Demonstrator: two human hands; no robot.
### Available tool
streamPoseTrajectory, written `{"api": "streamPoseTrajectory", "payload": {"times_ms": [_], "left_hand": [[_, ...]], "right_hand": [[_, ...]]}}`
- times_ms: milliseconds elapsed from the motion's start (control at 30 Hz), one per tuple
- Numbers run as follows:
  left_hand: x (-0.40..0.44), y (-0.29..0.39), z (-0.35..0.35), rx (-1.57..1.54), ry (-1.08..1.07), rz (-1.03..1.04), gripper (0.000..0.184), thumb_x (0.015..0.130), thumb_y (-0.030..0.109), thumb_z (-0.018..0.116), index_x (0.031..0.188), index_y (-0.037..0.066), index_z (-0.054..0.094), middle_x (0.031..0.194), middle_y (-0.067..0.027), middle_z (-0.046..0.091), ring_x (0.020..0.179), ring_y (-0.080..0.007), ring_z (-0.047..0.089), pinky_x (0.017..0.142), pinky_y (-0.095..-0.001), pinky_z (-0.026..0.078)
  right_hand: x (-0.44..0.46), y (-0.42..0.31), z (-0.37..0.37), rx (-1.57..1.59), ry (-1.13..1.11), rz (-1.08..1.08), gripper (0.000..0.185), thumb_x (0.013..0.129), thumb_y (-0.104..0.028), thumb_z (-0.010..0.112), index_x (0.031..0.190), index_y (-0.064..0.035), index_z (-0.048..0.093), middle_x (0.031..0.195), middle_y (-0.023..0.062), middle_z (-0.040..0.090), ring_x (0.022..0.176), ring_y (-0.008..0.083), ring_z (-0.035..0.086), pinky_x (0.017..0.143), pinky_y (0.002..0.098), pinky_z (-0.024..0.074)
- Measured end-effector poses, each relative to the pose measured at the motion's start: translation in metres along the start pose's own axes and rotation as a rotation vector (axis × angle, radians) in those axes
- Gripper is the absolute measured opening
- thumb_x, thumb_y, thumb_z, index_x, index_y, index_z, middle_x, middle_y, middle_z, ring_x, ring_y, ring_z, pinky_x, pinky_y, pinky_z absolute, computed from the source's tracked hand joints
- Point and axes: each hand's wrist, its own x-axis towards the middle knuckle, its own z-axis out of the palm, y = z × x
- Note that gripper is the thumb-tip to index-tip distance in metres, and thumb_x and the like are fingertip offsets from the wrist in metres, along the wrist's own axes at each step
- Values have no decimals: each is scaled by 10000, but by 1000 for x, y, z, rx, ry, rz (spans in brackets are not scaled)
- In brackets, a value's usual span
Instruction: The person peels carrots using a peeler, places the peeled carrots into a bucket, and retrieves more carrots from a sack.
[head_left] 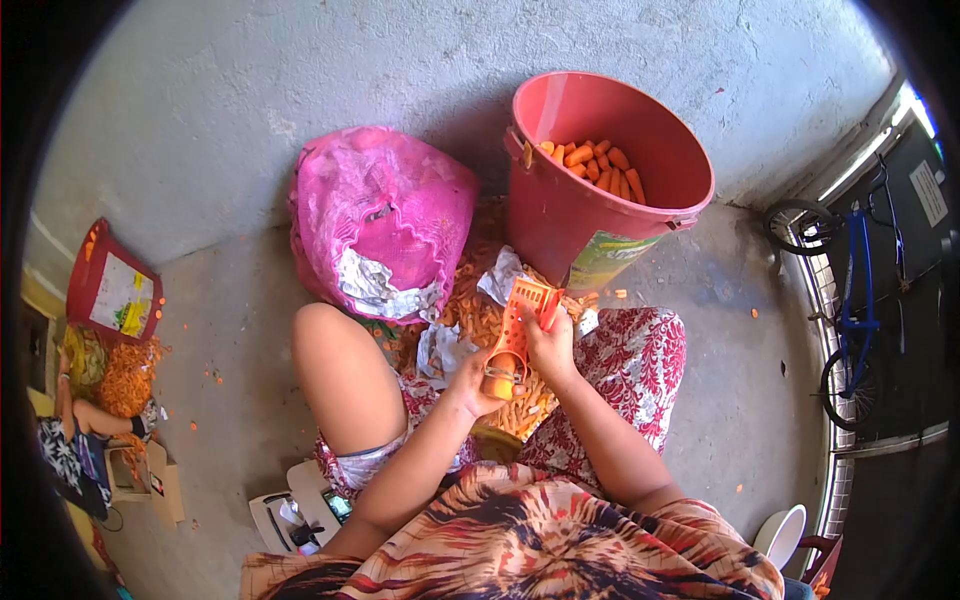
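Observation:
My left hand (474,384) is closed round a carrot (500,384), its thick end towards me. Wrapped round the handle end of an orange plastic peeler (512,335) with slots and holes is my right hand (551,343). The peeler's near end, a blade in an open frame, lies against the carrot. Beneath both hands a heap of carrot peelings (480,290) spreads between my knees, with crumpled paper (440,352) on it. Part of the carrot is hidden by my left fingers.
A big red bucket (540,215) holding peeled carrots (600,168) stands ahead right. To its left sits a pink mesh sack (385,190). At far left, another person (75,440) sits near a red bucket (115,295) and peelings. A blue bicycle (855,290) leans at right.

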Motion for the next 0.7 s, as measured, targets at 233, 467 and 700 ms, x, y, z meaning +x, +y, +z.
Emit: {"api": "streamPoseTrajectory", "payload": {"times_ms": [233,467,700], "left_hand": [[2,-3,2,-32,-329,-234,264,822,317,448,994,117,475,828,-69,491,734,-185,459,583,-311,393],[3,-1,2,11,-153,-138,305,826,374,447,981,116,491,840,-52,503,716,-159,473,563,-279,397],[14,-3,-2,37,48,109,322,831,364,437,1004,111,533,893,-35,589,802,-155,567,599,-330,477]], "right_hand": [[38,16,-33,-336,436,-132,113,806,-51,495,915,-18,502,700,38,543,582,98,493,507,237,408],[26,10,-29,1,249,-7,102,829,-100,488,894,-26,519,709,11,539,616,70,481,542,224,401],[-5,-13,-1,-167,-73,-7,138,807,-93,515,917,-10,515,776,83,588,694,145,561,630,282,451]]}}
